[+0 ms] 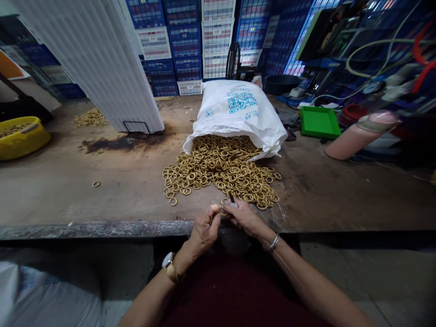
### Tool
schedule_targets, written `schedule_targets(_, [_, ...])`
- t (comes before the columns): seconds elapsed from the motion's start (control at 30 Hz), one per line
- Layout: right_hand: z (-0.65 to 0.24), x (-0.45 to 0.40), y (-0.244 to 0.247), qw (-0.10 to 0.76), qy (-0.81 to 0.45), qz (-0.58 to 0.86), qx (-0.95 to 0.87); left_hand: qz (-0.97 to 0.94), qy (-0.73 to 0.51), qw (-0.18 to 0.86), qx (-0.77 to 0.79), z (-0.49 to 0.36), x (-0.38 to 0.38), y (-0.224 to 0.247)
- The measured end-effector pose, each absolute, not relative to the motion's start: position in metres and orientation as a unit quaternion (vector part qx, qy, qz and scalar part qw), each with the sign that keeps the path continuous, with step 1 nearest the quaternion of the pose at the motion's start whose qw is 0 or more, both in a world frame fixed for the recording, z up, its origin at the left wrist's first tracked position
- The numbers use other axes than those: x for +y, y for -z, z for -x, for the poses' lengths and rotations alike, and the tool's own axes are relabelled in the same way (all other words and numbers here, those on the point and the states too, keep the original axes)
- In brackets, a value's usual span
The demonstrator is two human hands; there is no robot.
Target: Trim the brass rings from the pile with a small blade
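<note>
My left hand (pixel 204 225), with a watch on its wrist, is closed in a pinch at the table's front edge. A brass-coloured ring (pixel 224 212) shows at its fingertips, partly hidden by the fingers. My right hand (pixel 248 219) meets it there, closed around a small blade-like tool (pixel 232 200) with a dark tip and a greyish body. Just beyond both hands lies a heap of brass-coloured rings (pixel 218 165), spilling out of the mouth of a white woven sack (pixel 235 106) with blue print.
One loose ring (pixel 96 184) lies on the table (pixel 129 190) to the left. Farther left are a yellow basin (pixel 25 141) and a small ring pile (pixel 90 118) beside a tall white corrugated panel (pixel 102 59). At right stand a green tray (pixel 319 122) and a pinkish bottle (pixel 357 136).
</note>
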State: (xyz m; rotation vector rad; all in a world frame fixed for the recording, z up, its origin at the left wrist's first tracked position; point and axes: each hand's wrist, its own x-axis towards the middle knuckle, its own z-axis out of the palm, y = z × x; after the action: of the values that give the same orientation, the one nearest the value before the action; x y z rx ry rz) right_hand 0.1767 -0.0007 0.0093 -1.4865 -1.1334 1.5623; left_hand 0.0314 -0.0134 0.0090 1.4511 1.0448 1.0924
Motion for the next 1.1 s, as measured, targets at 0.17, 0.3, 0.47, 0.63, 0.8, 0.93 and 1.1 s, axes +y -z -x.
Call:
schedule_targets(0.17, [-0.176, -0.001, -0.013, 0.341, -0.688, 0.530, -0.360, -0.624, -0.410, 0.525, 0.409, -0.029, -0.011, -0.009])
schedule_targets(0.3, [-0.172, -0.001, -0.012, 0.369, -0.668, 0.542, -0.351, -0.580, -0.416, 0.541, 0.444, -0.032, -0.014, -0.008])
schedule_targets(0.47, [-0.167, -0.001, -0.010, 0.383, -0.589, 0.560, -0.439, -0.456, -0.408, 0.630, 0.479, -0.036, -0.014, -0.003])
schedule_targets(0.63, [-0.165, 0.001, -0.012, 0.370, -0.541, 0.583, -0.481, -0.423, -0.382, 0.678, 0.464, -0.033, -0.011, -0.007])
schedule_targets(0.8, [-0.163, 0.003, -0.012, 0.366, -0.549, 0.570, -0.489, -0.392, -0.364, 0.726, 0.431, -0.030, -0.011, -0.011])
schedule_targets(0.93, [-0.164, 0.004, -0.009, 0.366, -0.591, 0.547, -0.467, -0.391, -0.379, 0.727, 0.419, -0.030, -0.012, -0.008])
schedule_targets(1.1, [-0.165, 0.005, -0.005, 0.372, -0.543, 0.580, -0.480, -0.382, -0.392, 0.730, 0.409, -0.029, -0.013, -0.006])
